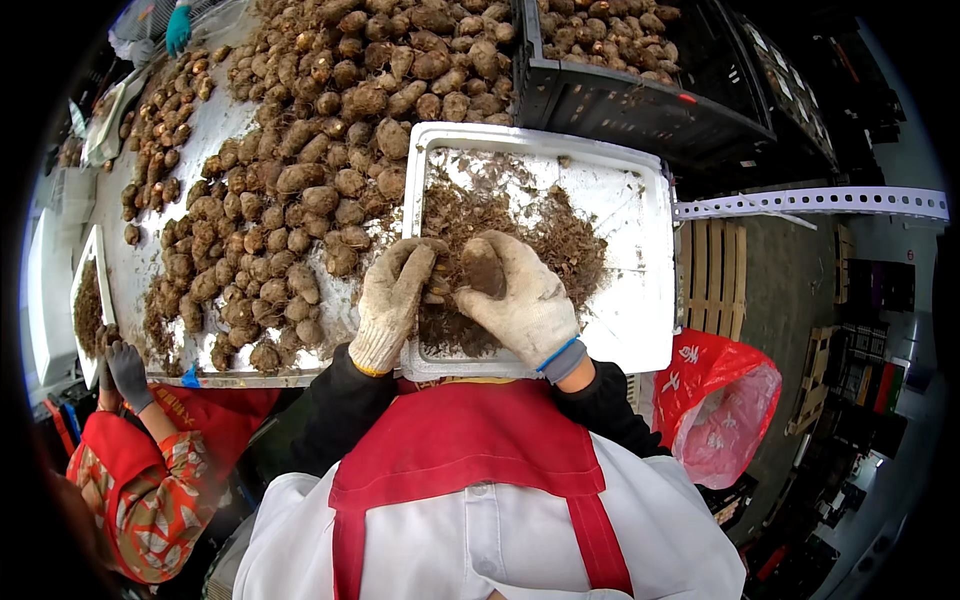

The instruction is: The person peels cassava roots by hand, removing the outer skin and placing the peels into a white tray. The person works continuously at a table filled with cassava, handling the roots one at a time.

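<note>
Both my hands wear pale knitted work gloves and meet over the near left part of a white foam tray (637, 300). My right hand (517, 300) is closed round a brown taro corm (482, 271). Close beside it, my left hand (401, 292) has its fingers bent towards the corm; some small yellowish thing shows at its fingertips, too hidden to name. Brown fibrous peelings (574, 244) lie loose in the tray. Left of and beyond the tray, a large heap of hairy taro corms (300, 180) spreads over the metal table.
A black plastic crate (600, 94) of corms stands behind the tray. To the right hangs an open red plastic bag (712, 405), near a wooden pallet (712, 277). A co-worker's gloved hands (127, 371) are at the lower left, and a teal-gloved hand (178, 30) is at the far left.
</note>
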A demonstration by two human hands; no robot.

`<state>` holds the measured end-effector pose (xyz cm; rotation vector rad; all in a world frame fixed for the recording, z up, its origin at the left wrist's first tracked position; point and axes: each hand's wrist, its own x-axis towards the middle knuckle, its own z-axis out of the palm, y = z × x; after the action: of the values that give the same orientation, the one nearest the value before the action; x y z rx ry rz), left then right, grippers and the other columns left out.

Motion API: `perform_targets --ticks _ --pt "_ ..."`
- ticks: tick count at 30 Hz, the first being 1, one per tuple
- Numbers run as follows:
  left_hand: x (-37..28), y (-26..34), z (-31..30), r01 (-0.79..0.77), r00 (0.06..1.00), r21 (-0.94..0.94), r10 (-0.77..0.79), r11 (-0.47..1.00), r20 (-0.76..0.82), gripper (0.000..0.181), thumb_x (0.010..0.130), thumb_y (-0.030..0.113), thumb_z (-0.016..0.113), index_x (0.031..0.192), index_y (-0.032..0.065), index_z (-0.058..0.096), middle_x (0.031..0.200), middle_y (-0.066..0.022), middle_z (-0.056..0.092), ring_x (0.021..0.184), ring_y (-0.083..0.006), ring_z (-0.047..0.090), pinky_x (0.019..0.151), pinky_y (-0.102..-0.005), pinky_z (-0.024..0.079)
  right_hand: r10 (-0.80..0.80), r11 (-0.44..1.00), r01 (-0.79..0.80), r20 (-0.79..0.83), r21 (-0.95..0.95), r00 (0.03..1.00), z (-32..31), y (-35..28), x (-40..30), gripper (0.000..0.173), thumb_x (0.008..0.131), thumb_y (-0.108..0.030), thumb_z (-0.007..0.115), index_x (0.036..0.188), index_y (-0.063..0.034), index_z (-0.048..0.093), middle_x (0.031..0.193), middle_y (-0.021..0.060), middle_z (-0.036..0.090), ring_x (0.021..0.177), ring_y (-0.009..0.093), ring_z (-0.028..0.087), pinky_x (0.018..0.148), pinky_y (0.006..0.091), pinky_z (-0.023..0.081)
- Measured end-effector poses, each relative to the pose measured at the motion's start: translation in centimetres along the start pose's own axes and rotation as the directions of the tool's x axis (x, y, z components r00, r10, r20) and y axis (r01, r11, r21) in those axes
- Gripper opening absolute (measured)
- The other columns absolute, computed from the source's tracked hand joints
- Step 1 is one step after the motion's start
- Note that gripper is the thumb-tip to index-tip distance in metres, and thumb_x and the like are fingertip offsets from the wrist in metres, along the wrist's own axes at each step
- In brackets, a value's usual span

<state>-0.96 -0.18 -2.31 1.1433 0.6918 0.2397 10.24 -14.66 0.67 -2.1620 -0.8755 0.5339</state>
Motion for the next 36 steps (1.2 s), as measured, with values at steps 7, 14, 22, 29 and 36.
perform_targets --ticks 7,14,22,29,36 --pt "-0.4 0.5 0.6 -0.138 0.984 0.086 0.127 0.987 0.123 0.038 0.1 0.016 0.057 0.133 -0.0018 0.055 0.119 -0.0086 0.064 0.107 -0.0129 0.06 0.093 -0.0263 0.048 -0.056 0.995 0.054 -0.026 -0.088 0.998 0.2 -0.3 -0.2 0.061 0.075 -0.031 0.077 0.129 -0.0138 0.056 0.116 0.0185 0.059 0.103 0.038 0.063 0.088 0.0456 0.054" --pt "0.4 -1.3 -0.2 -0.007 0.944 -0.031 0.017 1.0 0.329 0.043 0.101 0.022 0.057 0.136 -0.0026 0.051 0.115 -0.0074 0.064 0.105 -0.011 0.059 0.093 -0.0249 0.047 -0.109 0.993 0.107 -0.033 -0.058 0.994 0.7 -0.3 -0.2 0.065 0.076 -0.03 0.077 0.133 -0.0109 0.053 0.119 0.0199 0.058 0.106 0.039 0.062 0.089 0.045 0.053" --pt "-2.4 -1.0 -3.5 0.067 0.997 -0.667 -0.024 0.742 0.073 0.045 0.098 0.028 0.061 0.131 -0.0002 0.048 0.099 -0.0074 0.061 0.08 -0.0158 0.061 0.068 -0.0224 0.052 -0.074 0.995 0.072 0.022 0.073 0.997 -0.1 0.1 -0.1 0.066 0.081 -0.022 0.076 0.139 -0.0057 0.05 0.12 0.0156 0.06 0.097 0.027 0.065 0.086 0.0375 0.055" --pt "-12.1 -6.3 -14.3 -0.012 0.961 -0.738 -0.196 0.675 -0.194 0.046 0.101 0.033 0.054 0.131 -0.0027 0.051 0.093 -0.0101 0.065 0.066 -0.0184 0.059 0.054 -0.027 0.048 -0.003 0.985 -0.005 0.048 0.174 0.999 1.4 1.6 -0.9 0.058 0.082 -0.007 0.072 0.137 -0.0039 0.053 0.119 0.0135 0.061 0.092 0.02 0.063 0.083 0.0314 0.054" --pt "-18.6 -16.6 -22.4 0.096 0.77 -0.723 -0.511 0.684 -0.382 0.035 0.104 0.038 0.049 0.098 0.0055 0.059 0.08 -0.011 0.063 0.06 -0.0256 0.065 0.047 -0.0304 0.054 -0.041 0.983 0.016 0.134 0.184 0.99 2.9 1.1 -0.4 0.055 0.084 -0.007 0.07 0.136 -0.0033 0.053 0.118 0.0146 0.062 0.089 0.019 0.064 0.082 0.0332 0.053"
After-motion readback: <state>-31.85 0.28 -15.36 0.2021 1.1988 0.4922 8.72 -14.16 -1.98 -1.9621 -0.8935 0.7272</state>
